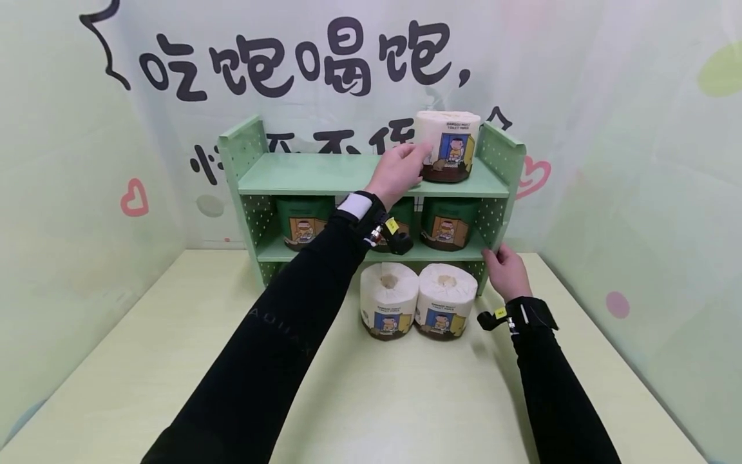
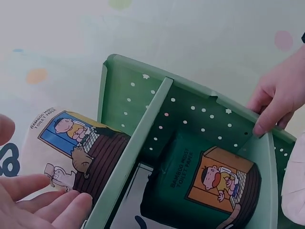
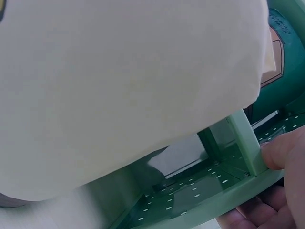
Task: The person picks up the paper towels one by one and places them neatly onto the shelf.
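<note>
Toilet-paper roll in white wrapping, upright on the top board of a green rack, close to the rack's right side panel. Your left hand lies at the roll's left side; the left wrist view shows its fingers extended, thumb well apart from them, with the fingertips over the printed wrapper, though you cannot tell how firmly they touch. Your right hand grips the rack low on its right side, thumb at the front where board and side panel meet, other fingers round the outer side. On the board below, note three green rolls: one at left, one in the middle mostly hidden behind your left wrist, one at right. Two further white rolls, left and right, stand side by side on the pale desk, before the rack's lower right part, their cores visible from above. Both your sleeves are black, each wrist bearing a strapped camera. Behind the rack, a pale backdrop carries black characters and pink hearts.
</note>
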Demonstrator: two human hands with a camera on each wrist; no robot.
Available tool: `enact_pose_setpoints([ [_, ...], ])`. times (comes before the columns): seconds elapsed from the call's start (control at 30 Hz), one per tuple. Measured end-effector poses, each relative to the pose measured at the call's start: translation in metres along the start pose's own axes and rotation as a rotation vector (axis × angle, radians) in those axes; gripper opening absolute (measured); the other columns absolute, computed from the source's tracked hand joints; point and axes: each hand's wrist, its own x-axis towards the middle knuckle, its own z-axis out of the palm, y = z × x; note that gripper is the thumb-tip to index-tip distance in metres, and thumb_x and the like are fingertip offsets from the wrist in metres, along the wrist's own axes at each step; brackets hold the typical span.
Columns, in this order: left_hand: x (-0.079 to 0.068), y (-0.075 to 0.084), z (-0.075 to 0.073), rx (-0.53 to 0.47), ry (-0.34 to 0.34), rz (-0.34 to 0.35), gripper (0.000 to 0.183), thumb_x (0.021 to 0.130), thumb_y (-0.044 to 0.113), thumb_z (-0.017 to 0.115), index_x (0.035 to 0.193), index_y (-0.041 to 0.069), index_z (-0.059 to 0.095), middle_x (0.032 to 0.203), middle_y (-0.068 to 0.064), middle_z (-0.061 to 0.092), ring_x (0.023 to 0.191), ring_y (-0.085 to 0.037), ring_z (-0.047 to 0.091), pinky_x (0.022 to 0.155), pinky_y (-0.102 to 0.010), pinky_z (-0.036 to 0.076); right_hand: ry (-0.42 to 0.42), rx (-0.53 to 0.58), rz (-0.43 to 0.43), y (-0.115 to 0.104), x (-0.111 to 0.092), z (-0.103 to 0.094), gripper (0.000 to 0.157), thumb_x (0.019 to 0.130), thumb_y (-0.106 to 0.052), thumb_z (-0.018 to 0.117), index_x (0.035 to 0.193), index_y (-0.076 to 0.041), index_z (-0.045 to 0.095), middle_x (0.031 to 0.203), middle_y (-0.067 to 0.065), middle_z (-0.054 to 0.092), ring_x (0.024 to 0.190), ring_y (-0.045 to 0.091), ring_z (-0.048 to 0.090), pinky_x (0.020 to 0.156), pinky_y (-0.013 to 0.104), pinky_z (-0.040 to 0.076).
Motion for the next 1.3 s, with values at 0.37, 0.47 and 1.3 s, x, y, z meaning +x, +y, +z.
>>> enact_pose_setpoints([
  [0.37,-0.015,-0.005,-0.008,-0.067,0.02,0.05,0.05,0.115,0.038,0.056,0.158,0.01,0.058,0.162,-0.009,0.059,0.144,-0.025,0.063,0.109,-0.036,0.061,-0.001,-0.008,-0.008,0.0,-0.003,-0.005,0.049,0.117,-0.031,0.047,0.152,0.002,0.058,0.15,0.029,0.064,0.135,0.041,0.06,0.117,0.056,0.047],
  [0.47,-0.026,-0.009,-0.016,-0.082,0.02,0.09,0.049,0.115,0.035,0.058,0.155,0.008,0.059,0.159,-0.01,0.062,0.14,-0.027,0.065,0.106,-0.036,0.063,0.0,-0.008,-0.014,0.001,-0.002,-0.004,0.049,0.117,-0.031,0.046,0.151,0.002,0.059,0.148,0.029,0.065,0.132,0.039,0.06,0.114,0.054,0.048],
  [1.3,-0.107,-0.083,-0.058,-0.016,-0.002,0.149,0.05,0.109,0.025,0.068,0.156,0.011,0.057,0.153,-0.012,0.064,0.134,-0.038,0.067,0.105,-0.037,0.063,0.008,-0.021,-0.024,0.0,-0.003,-0.001,0.047,0.117,-0.03,0.047,0.149,0.002,0.06,0.143,0.03,0.067,0.123,0.038,0.061,0.102,0.047,0.049],
])
